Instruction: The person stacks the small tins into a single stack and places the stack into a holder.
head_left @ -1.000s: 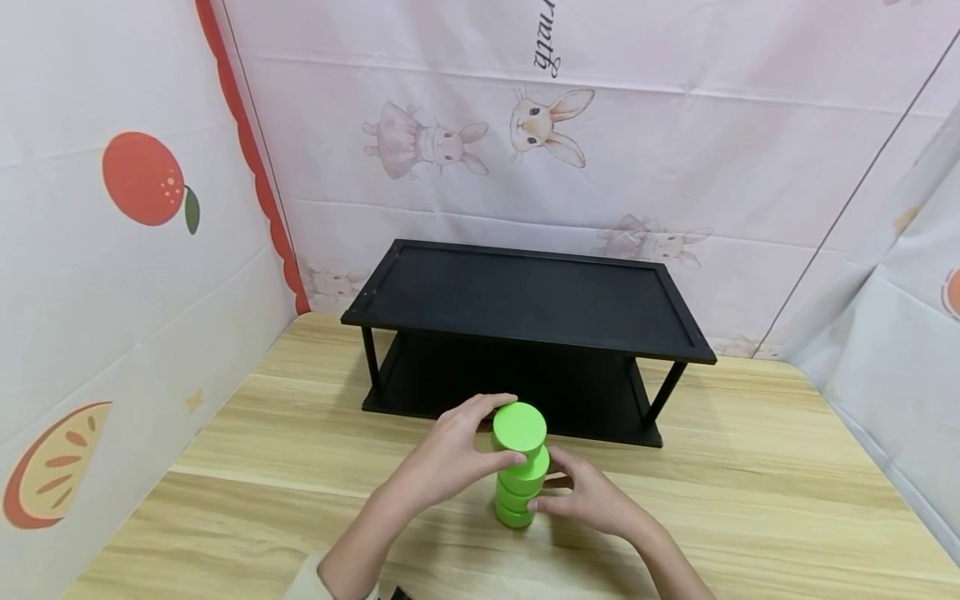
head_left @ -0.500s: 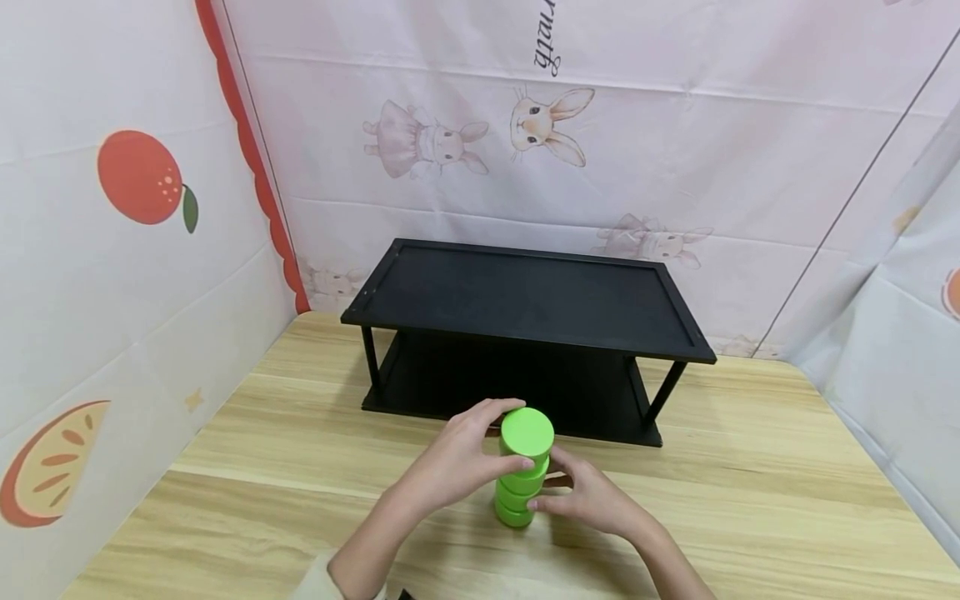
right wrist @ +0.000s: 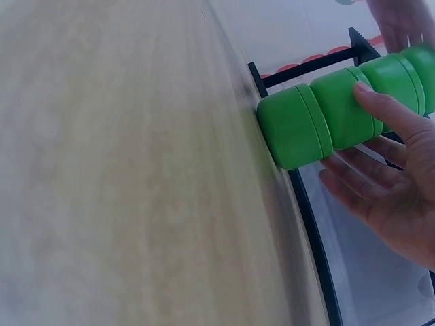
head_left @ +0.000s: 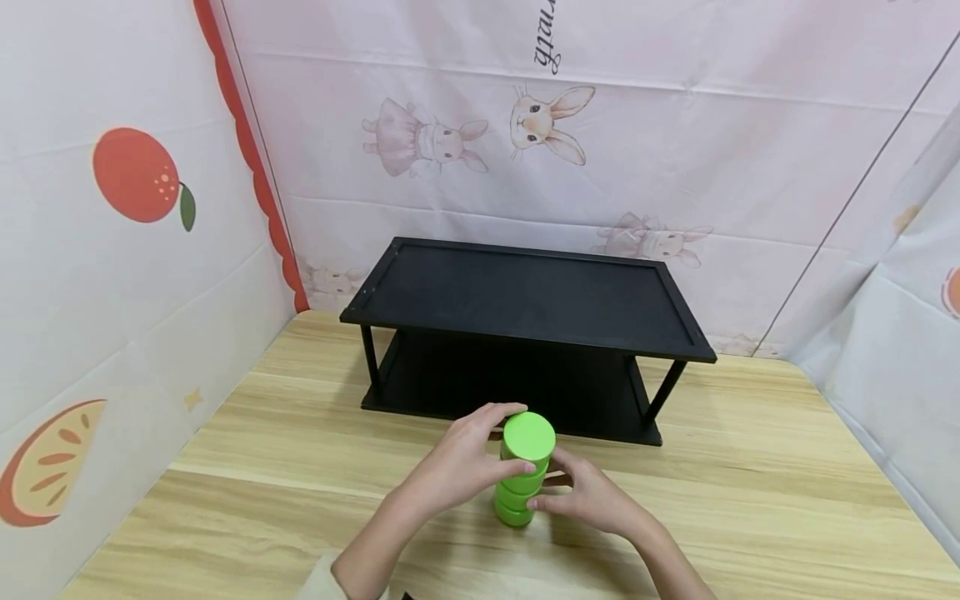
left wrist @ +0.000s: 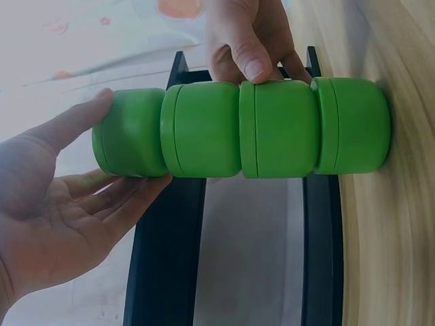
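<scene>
Several round green lidded jars stand in one upright stack on the wooden table. My left hand (head_left: pixel 465 462) grips the top jar (head_left: pixel 529 437), with its thumb on the near side and fingers behind. Lower down, my right hand (head_left: pixel 588 497) holds the second jar from the bottom (left wrist: pixel 282 129) between thumb and fingers, from the right. The bottom jar (right wrist: pixel 292 129) sits on the tabletop. In the left wrist view the jars lie close in line, each lid against the base above it. Part of the right hand's fingers is hidden behind the stack.
Just behind the jars stands a black two-tier shelf (head_left: pixel 525 296), its lower board (head_left: pixel 450 379) near the tabletop. The wooden table (head_left: pixel 750 500) reaches out to both sides. Printed cloth (head_left: pixel 450 67) hangs as walls at the back and sides.
The top jar, in my left hand, has shifted right and slightly toward me, coming into line over the jars below. My right hand stays where it was.
</scene>
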The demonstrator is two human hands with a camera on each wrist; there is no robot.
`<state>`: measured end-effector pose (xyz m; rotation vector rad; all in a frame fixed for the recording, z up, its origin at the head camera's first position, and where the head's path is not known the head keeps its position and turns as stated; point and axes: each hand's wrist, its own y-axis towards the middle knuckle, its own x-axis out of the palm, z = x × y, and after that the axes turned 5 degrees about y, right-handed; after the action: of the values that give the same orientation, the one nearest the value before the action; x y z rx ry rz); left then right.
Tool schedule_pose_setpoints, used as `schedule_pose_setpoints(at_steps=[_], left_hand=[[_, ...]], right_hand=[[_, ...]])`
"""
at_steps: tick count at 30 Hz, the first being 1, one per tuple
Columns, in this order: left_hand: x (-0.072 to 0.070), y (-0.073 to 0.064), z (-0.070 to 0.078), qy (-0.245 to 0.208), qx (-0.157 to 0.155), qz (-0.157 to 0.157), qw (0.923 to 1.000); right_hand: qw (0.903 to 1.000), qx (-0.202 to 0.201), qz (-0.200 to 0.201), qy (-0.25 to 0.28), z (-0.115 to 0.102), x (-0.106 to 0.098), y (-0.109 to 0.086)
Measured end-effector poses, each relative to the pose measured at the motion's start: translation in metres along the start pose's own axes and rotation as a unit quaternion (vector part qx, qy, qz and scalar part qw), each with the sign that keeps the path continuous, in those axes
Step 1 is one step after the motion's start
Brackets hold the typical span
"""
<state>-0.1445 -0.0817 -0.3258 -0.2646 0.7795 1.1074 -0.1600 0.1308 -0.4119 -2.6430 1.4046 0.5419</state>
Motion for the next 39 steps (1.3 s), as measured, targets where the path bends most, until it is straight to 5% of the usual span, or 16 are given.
schedule_pose_setpoints(at_steps=[8,20,31,39], left_hand=[[0.001,0.0,0.0,0.001,-0.004,-0.007,1.0],[0.0,0.0,-0.001,0.0,-0.019,-0.015,0.9997],[0.002,0.0,-0.004,0.0,-0.002,-0.009,1.0],[0.003,0.0,-0.017,0.01,-0.018,-0.045,0.9988]], right_hand=[[0.9998,0.002,-0.001,0.021,-0.002,-0.001,-0.001],[0.9999,0.006,0.0,-0.015,-0.001,0.0,0.0],[0.9999,0.006,-0.001,0.01,-0.002,-0.001,-0.001],[0.9999,0.007,0.005,-0.012,-0.013,0.001,-0.002]])
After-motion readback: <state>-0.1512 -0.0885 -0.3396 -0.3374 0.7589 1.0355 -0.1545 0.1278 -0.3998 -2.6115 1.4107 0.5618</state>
